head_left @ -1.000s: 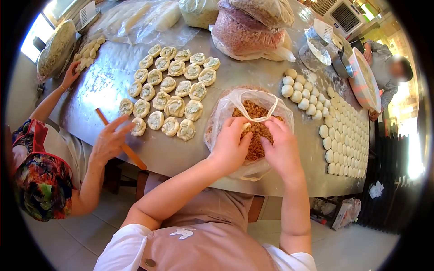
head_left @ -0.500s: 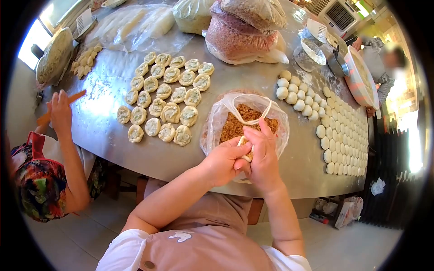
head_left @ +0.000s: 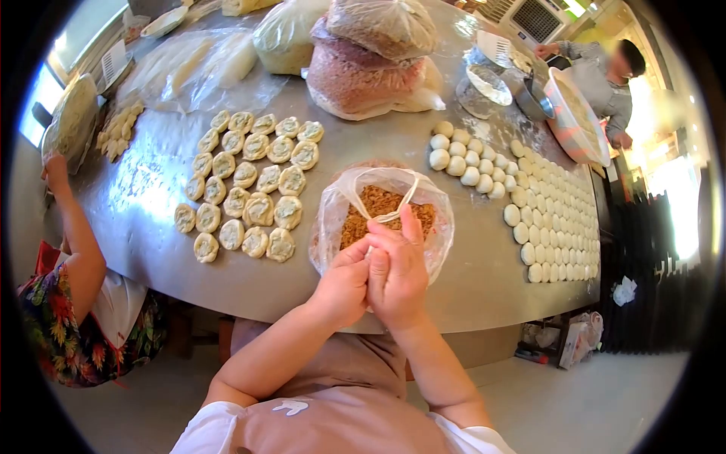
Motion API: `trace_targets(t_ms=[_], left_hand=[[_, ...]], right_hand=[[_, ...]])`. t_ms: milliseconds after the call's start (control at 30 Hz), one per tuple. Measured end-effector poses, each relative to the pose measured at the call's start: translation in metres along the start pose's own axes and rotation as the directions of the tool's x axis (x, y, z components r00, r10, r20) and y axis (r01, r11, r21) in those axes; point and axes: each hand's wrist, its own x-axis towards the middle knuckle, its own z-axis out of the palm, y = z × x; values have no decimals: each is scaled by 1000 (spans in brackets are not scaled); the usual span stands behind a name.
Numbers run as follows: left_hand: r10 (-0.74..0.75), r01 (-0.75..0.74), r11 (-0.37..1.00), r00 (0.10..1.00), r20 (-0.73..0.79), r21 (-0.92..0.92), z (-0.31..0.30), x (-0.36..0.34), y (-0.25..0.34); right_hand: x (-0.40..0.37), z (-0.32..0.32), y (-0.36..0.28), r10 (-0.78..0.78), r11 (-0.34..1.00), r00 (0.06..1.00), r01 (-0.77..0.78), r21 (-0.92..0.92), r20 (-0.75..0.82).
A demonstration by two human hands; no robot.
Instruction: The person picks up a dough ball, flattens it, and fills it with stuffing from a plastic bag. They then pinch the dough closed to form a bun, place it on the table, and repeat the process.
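Steel table (head_left: 484,280) fills my head view, with filled dough rounds (head_left: 246,185) on the left and plain dough balls (head_left: 556,219) on the right. The left hand (head_left: 342,284) and right hand (head_left: 397,268) meet at the near rim of the open bag of brown filling (head_left: 382,206), fingers pinched narrow round something I cannot make out. I judge this a closing step, and the next move calls for a gentle, even pinch

About twenty-five filled rounds (head_left: 246,174) and dozens of plain balls (head_left: 556,219) lie on one tabletop (head_left: 234,281). One open bag (head_left: 333,208) holds filling. Three full sacks (head_left: 363,79) are piled behind.
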Motion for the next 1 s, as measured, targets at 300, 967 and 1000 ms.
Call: trace_targets(t_ms=[300,967,1000], left_hand=[[249,-247,952,968,10,179,24,-12,0],[357,-379,759,922,149,529,11,10,15],[333,-376,760,926,179,530,10,12,10]], right_hand=[[17,0,-9,652,526,754,-525,669,79],[12,-13,-14,411,837,903,-427,341,122],[14,-6,-19,294,867,949,-314,387,111]])
